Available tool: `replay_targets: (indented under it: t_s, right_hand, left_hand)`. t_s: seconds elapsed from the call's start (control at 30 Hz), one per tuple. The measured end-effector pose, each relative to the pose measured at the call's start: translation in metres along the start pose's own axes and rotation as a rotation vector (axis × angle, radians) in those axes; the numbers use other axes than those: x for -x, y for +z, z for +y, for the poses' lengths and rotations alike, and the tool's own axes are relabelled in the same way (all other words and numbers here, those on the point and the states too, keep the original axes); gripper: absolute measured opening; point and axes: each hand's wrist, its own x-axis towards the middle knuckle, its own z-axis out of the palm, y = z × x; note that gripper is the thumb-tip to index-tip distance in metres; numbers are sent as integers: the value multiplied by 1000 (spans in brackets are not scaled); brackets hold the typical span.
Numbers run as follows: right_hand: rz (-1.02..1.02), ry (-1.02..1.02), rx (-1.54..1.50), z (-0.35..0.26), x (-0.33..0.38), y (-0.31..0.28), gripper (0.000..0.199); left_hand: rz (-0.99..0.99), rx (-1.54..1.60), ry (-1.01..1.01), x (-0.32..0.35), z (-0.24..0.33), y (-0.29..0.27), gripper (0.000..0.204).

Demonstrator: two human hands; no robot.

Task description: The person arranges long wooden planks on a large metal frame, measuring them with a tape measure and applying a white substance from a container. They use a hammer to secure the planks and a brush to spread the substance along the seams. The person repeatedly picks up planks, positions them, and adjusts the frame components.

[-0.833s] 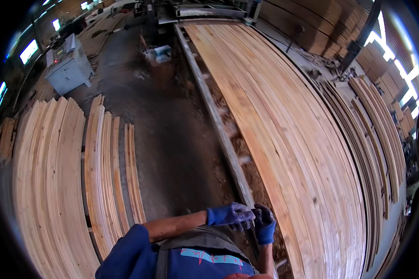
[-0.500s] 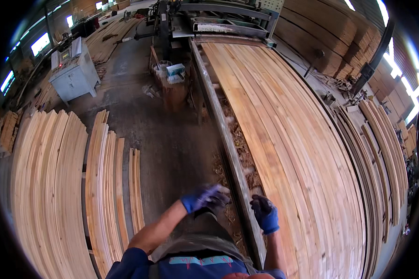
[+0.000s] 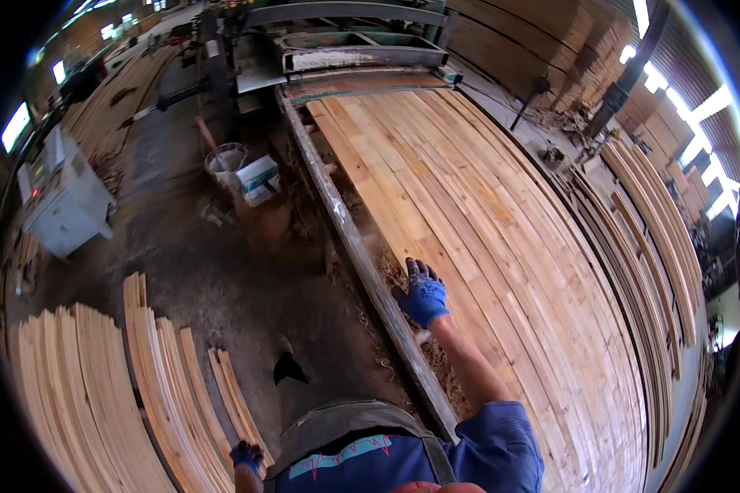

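Observation:
My right hand (image 3: 423,294), in a blue glove with dark fingertips, is open with its fingers stretched forward. It rests at the left edge of a wide bed of wooden boards (image 3: 485,246) laid side by side, and holds nothing. My left hand (image 3: 247,454), gloved alike, hangs low at the lower edge, beside a few narrow wooden strips (image 3: 234,394). Its fingers look loosely apart, with nothing seen in them. A long metal rail (image 3: 345,218) runs between me and the boards, with wood shavings (image 3: 448,361) in the gap.
A large machine frame (image 3: 362,57) stands at the boards' far end. Stacked planks (image 3: 78,386) lie at the left. A grey control cabinet (image 3: 66,197), a bucket (image 3: 226,160) and a white-and-blue box (image 3: 259,179) stand farther off. Long battens (image 3: 625,271) line the right side.
I have moved forward along the rail. My right hand has reached forward onto the boards' edge, opening out. My left hand has dropped from beside the rail down to the lower left.

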Motion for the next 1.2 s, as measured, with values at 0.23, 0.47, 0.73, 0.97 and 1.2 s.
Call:
replay_targets:
  t_s: [0.23,0.47,0.73,0.97,1.2]
  right_hand:
    - [46,158,279,18,-49,75,74]
    - [120,153,275,15,-77,61,71]
    - [88,200,234,41,-117,73,63]
    - [-314,346,265,14,-217,45,51]
    - [14,29,-109,-89,-431,82,38]
  left_hand:
    - [-891,-906,1546,215,290,532,35]
    - [-834,-2031,2276,242,284,816,89]
    - [-957,-1612,2556,181,253,900,62]
    - [-1665,-1588,1628,210,316,909,69]
    - [-1465,-1048,1827,229,529,864,28]
